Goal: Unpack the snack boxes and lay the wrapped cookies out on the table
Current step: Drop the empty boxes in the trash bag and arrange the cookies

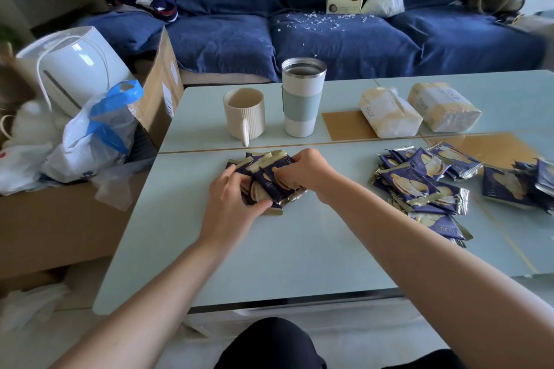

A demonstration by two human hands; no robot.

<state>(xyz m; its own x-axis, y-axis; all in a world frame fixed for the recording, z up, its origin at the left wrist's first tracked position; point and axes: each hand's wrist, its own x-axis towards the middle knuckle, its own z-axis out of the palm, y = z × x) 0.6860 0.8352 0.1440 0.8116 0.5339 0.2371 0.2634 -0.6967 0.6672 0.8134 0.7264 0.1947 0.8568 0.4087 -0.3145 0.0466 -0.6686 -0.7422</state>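
Note:
A small stack of navy-and-gold wrapped cookies lies on the pale table near its middle. My left hand holds the stack's near left side, thumb curled along the lower edge. My right hand grips the stack from the right, fingers curled over the top wrappers. A larger loose pile of the same wrapped cookies is spread on the table to the right, and more wrapped packs lie at the far right edge. No snack box is visible.
A cream mug and a white tumbler stand behind the stack. Two tissue packs lie at the back right. A cardboard box with plastic bags stands left of the table, a blue sofa behind.

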